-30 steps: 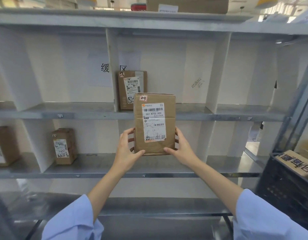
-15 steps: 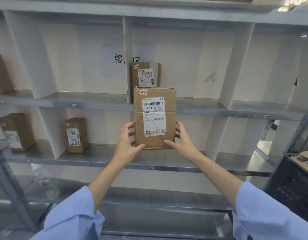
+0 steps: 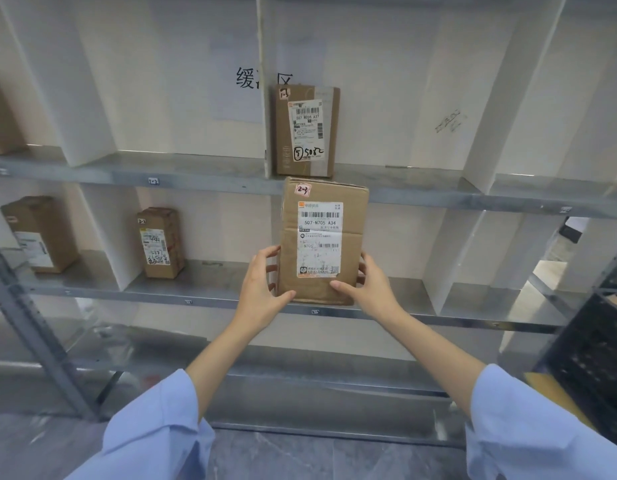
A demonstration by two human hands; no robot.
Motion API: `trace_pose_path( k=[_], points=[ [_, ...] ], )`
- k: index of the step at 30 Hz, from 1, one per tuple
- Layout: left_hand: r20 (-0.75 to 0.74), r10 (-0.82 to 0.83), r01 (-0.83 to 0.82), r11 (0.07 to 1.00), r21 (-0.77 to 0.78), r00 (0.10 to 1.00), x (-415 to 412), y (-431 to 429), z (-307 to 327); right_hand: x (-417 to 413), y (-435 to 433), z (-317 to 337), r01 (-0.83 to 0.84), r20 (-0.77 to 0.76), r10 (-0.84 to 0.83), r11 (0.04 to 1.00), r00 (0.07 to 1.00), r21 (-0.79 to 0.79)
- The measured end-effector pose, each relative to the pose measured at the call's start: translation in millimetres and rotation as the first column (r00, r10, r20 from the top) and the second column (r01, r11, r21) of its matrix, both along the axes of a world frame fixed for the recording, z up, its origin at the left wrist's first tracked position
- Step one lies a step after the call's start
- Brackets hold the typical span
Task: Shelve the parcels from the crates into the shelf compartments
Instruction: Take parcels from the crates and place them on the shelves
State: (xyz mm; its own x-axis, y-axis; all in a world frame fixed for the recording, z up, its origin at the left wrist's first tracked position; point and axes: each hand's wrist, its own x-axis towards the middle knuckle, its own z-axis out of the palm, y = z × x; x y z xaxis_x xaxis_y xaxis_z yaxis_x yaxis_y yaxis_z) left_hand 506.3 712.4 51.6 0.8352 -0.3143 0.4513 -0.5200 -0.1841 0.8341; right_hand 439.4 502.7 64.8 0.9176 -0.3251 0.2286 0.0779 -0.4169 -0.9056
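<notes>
Holding a brown rectangular cardboard parcel (image 3: pixel 322 240) upright in front of the grey metal shelf unit (image 3: pixel 213 300), you are at the placing step: the parcel is out of the crate but not yet set down. Your left grip (image 3: pixel 262 289) wraps the parcel's lower left edge, with the thumb on the front and the fingers curled behind. Your right grip (image 3: pixel 372 289) mirrors it on the lower right edge.

The white printed shipping label (image 3: pixel 319 239) faces you, and a small pale handwritten sticker (image 3: pixel 302 189) at the parcel's top corner appears to read 2-3. The parcel's bottom edge sits level with the middle shelf's front rim; whether it touches cannot be told.

Left of your grips, a smaller brown cardboard box (image 3: pixel 160 242) stands on the same shelf. Above them, a tall brown cardboard box (image 3: pixel 305 131) stands on the shelf overhead. A black plastic crate (image 3: pixel 591 358) sits well off to the right.

The next move is probably to push the parcel forward into the open bay behind your grips, stand it with the label outward, then loosen both grips.
</notes>
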Motion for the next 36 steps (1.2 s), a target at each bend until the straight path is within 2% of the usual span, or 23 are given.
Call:
trace_pose_path(
  k=[9, 17, 20, 23, 27, 32, 36],
  points=[
    [-0.076, 0.014, -0.004, 0.992, 0.123, 0.997, 26.4, -14.6, -39.9, 27.5, -15.2, -52.6, 0.096, 0.045, -0.098, 0.995, 0.994, 0.037],
    [-0.016, 0.042, -0.034, 0.933, 0.359, 0.999, 78.5, -32.4, -72.9, 88.9, -53.1, -105.7, 0.143, 0.069, -0.146, 0.989, 0.987, 0.045],
    [0.019, 0.103, -0.1, 0.872, 0.479, 0.994, 99.8, -42.7, -86.4, 120.2, -71.1, -125.1, 0.152, 0.052, -0.154, 0.988, 0.987, 0.042],
    [0.152, 0.158, -0.219, 0.746, 0.629, 0.976, 121.7, -57.1, -98.7, 152.9, -87.1, -146.1, 0.139, 0.025, -0.14, 0.99, 0.99, 0.036],
    [0.263, 0.174, -0.313, 0.624, 0.716, 0.949, 147.8, -74.9, -119.6, 194.1, -98.4, -174.5, 0.117, 0.001, -0.117, 0.993, 0.993, 0.034],
    [0.277, 0.187, -0.334, 0.564, 0.755, 0.942, 170.8, -89.9, -146.8, 237.0, -102.4, -204.7, 0.091, -0.003, -0.091, 0.995, 0.996, 0.049],
    [0.293, 0.194, -0.352, 0.528, 0.773, 0.936, 181.0, -95.4, -157.4, 261.3, -102.7, -226.6, 0.062, 0.032, -0.067, 0.991, 0.997, 0.121]
  ],
)
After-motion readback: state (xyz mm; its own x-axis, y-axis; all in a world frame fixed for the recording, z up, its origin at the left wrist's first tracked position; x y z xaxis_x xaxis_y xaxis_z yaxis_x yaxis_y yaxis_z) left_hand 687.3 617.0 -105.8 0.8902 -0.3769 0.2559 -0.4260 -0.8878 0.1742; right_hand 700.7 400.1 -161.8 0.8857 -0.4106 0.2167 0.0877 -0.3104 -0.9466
